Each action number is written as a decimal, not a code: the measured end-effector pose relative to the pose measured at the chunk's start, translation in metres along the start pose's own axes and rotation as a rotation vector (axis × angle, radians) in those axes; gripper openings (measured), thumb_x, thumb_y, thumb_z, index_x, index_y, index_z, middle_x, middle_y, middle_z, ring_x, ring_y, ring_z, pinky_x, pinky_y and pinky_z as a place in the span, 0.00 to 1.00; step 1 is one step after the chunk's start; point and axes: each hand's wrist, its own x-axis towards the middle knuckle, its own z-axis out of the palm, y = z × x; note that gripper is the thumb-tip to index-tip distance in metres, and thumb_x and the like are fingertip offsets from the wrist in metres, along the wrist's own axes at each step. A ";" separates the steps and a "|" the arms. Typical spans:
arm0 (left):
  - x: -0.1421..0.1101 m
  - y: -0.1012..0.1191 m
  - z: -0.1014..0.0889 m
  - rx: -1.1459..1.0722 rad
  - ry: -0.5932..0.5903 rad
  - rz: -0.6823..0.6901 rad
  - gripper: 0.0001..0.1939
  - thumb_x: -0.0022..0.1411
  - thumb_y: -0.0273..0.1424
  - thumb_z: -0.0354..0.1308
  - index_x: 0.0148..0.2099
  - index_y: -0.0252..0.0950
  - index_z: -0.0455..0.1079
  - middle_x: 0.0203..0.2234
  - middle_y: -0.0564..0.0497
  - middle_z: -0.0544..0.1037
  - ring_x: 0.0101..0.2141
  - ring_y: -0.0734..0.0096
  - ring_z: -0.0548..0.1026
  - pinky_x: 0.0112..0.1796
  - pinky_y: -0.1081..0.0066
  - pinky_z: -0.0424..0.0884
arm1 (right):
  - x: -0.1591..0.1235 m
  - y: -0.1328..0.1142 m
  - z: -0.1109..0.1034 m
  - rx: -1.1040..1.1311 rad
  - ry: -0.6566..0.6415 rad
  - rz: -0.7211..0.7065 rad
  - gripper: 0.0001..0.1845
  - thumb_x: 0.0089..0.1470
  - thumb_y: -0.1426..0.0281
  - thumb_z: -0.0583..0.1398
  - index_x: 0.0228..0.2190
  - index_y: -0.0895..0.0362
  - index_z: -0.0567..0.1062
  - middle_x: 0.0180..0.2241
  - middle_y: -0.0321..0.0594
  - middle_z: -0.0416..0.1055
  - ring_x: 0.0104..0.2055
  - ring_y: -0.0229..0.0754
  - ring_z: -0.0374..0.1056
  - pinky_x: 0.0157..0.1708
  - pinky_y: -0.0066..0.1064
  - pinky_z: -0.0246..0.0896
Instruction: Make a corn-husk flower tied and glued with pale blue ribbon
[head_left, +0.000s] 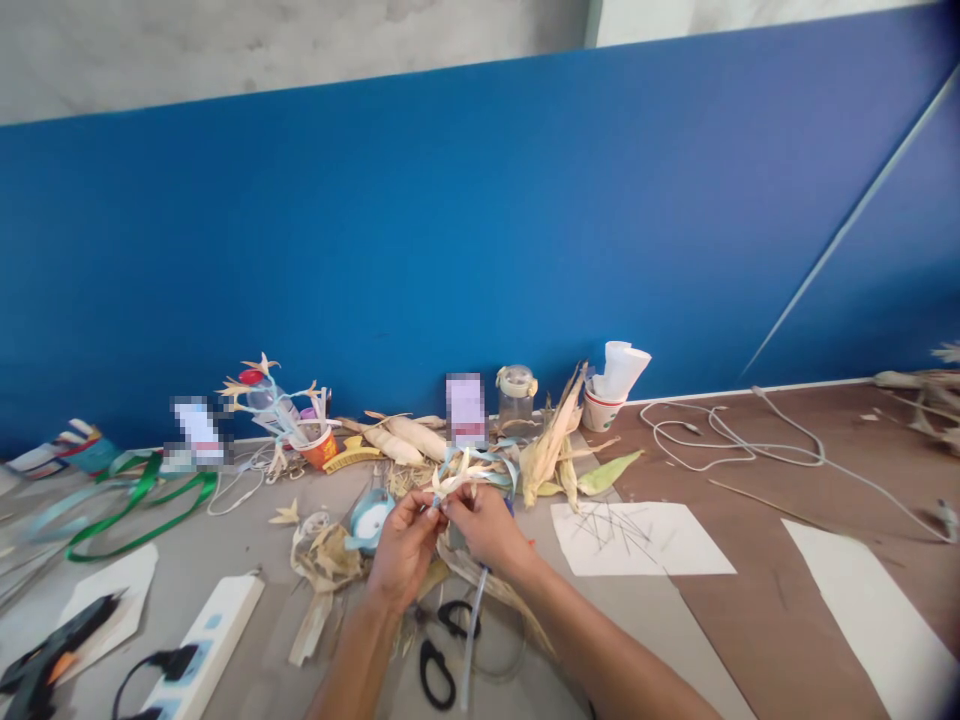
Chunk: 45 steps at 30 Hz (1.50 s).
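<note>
In the middle of the head view, my left hand (405, 550) and my right hand (491, 528) meet fingertip to fingertip. Both are closed in a pinch around the base of a pale corn-husk flower (454, 478), whose petals stick up above the fingers. A bit of light blue shows at the left fingertips, too small to name. Beside my left hand lies a light blue ribbon roll (369, 520). Below the hands are black-handled scissors (437, 675), partly covered, and a translucent rod (472, 640). Crumpled dry husk (326, 555) lies left of my left wrist.
Corn husks (551, 450), a lidded jar (516, 395) and paper cups, one red and white (602, 410), line the blue partition. A bundle of husk flowers (274, 395) stands left. Nearer are a glue gun (60, 640), a power strip (214, 640) and paper with thin wires (637, 540).
</note>
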 end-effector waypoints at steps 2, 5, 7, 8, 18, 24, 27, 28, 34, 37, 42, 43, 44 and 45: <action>-0.001 0.000 -0.001 -0.025 -0.051 -0.040 0.08 0.45 0.28 0.66 0.29 0.34 0.71 0.26 0.52 0.75 0.28 0.75 0.71 0.33 0.74 0.66 | 0.000 -0.001 -0.002 -0.028 -0.010 -0.001 0.09 0.44 0.73 0.53 0.15 0.57 0.62 0.17 0.31 0.60 0.22 0.34 0.56 0.24 0.25 0.51; -0.001 0.001 -0.002 -0.051 -0.104 -0.068 0.08 0.47 0.28 0.65 0.32 0.33 0.73 0.28 0.50 0.76 0.30 0.74 0.71 0.36 0.73 0.66 | 0.001 -0.002 -0.005 -0.072 0.021 0.004 0.09 0.43 0.75 0.53 0.15 0.56 0.60 0.16 0.30 0.59 0.22 0.34 0.55 0.24 0.25 0.51; -0.001 0.002 -0.001 -0.044 -0.113 -0.082 0.10 0.46 0.28 0.66 0.34 0.32 0.74 0.30 0.49 0.76 0.31 0.73 0.72 0.37 0.72 0.66 | 0.002 -0.003 -0.008 -0.107 0.051 0.035 0.09 0.42 0.75 0.53 0.15 0.57 0.61 0.17 0.31 0.60 0.22 0.33 0.56 0.24 0.25 0.51; -0.001 0.003 -0.001 -0.038 -0.106 -0.088 0.11 0.46 0.28 0.66 0.35 0.32 0.74 0.31 0.48 0.77 0.32 0.72 0.72 0.37 0.72 0.67 | 0.002 -0.003 -0.010 -0.123 0.062 0.052 0.08 0.43 0.75 0.53 0.16 0.57 0.62 0.17 0.31 0.61 0.22 0.33 0.56 0.24 0.25 0.51; 0.000 -0.001 0.002 0.068 0.022 -0.065 0.08 0.42 0.25 0.67 0.28 0.33 0.71 0.25 0.52 0.75 0.28 0.74 0.73 0.36 0.72 0.68 | 0.002 -0.003 -0.010 -0.355 0.069 0.046 0.07 0.43 0.77 0.55 0.18 0.58 0.64 0.20 0.33 0.64 0.24 0.35 0.60 0.26 0.24 0.51; 0.000 -0.003 0.006 0.128 0.060 -0.018 0.10 0.41 0.27 0.68 0.26 0.34 0.69 0.23 0.54 0.75 0.26 0.74 0.72 0.32 0.72 0.67 | 0.001 -0.001 -0.007 -0.523 0.071 -0.009 0.06 0.43 0.78 0.54 0.18 0.59 0.67 0.22 0.36 0.66 0.25 0.35 0.60 0.26 0.25 0.50; 0.000 -0.006 0.005 0.165 0.065 -0.003 0.10 0.42 0.28 0.67 0.28 0.35 0.69 0.23 0.54 0.75 0.27 0.73 0.71 0.32 0.72 0.67 | 0.000 0.003 -0.007 -0.541 0.066 -0.019 0.06 0.43 0.78 0.54 0.19 0.58 0.68 0.21 0.35 0.66 0.24 0.35 0.59 0.25 0.25 0.49; 0.000 -0.006 0.005 0.175 0.065 0.001 0.10 0.42 0.28 0.67 0.28 0.35 0.70 0.23 0.54 0.75 0.27 0.73 0.71 0.32 0.72 0.67 | 0.000 0.004 -0.007 -0.541 0.064 -0.021 0.05 0.43 0.78 0.54 0.20 0.58 0.68 0.21 0.35 0.66 0.24 0.35 0.59 0.25 0.25 0.48; 0.001 -0.005 0.005 0.158 0.060 -0.006 0.10 0.41 0.28 0.68 0.28 0.32 0.71 0.24 0.51 0.75 0.27 0.73 0.72 0.33 0.73 0.66 | 0.000 0.002 -0.009 -0.564 0.074 -0.003 0.05 0.44 0.77 0.55 0.22 0.58 0.69 0.21 0.35 0.66 0.24 0.36 0.59 0.25 0.25 0.47; -0.001 -0.003 0.007 0.108 0.061 -0.029 0.12 0.39 0.28 0.69 0.28 0.33 0.71 0.24 0.52 0.75 0.28 0.73 0.72 0.34 0.73 0.67 | 0.001 0.000 -0.010 -0.587 0.091 -0.011 0.04 0.45 0.76 0.55 0.22 0.58 0.69 0.20 0.35 0.65 0.23 0.35 0.58 0.24 0.25 0.46; 0.000 -0.005 0.006 0.126 0.069 -0.023 0.12 0.40 0.29 0.68 0.28 0.33 0.70 0.24 0.52 0.75 0.27 0.73 0.72 0.32 0.73 0.66 | -0.001 -0.001 -0.010 -0.607 0.087 -0.031 0.05 0.46 0.76 0.55 0.22 0.58 0.70 0.21 0.36 0.67 0.23 0.36 0.58 0.24 0.26 0.45; 0.000 -0.006 0.005 0.132 0.074 -0.016 0.12 0.40 0.29 0.68 0.28 0.33 0.70 0.23 0.52 0.75 0.26 0.73 0.71 0.31 0.73 0.66 | -0.001 -0.001 -0.010 -0.614 0.086 -0.026 0.05 0.46 0.76 0.56 0.23 0.58 0.70 0.21 0.37 0.67 0.23 0.36 0.58 0.24 0.26 0.45; 0.001 -0.008 0.004 0.134 0.083 -0.010 0.12 0.40 0.29 0.68 0.27 0.33 0.69 0.23 0.53 0.74 0.26 0.73 0.71 0.31 0.73 0.66 | -0.001 -0.001 -0.009 -0.622 0.082 -0.023 0.05 0.46 0.75 0.56 0.23 0.58 0.70 0.22 0.37 0.67 0.23 0.36 0.58 0.24 0.26 0.45; 0.002 -0.009 0.003 0.134 0.092 -0.005 0.11 0.40 0.29 0.68 0.27 0.33 0.69 0.22 0.53 0.74 0.25 0.74 0.71 0.30 0.73 0.65 | -0.001 0.000 -0.008 -0.629 0.077 -0.021 0.05 0.47 0.75 0.56 0.22 0.58 0.70 0.22 0.38 0.68 0.23 0.36 0.58 0.24 0.26 0.45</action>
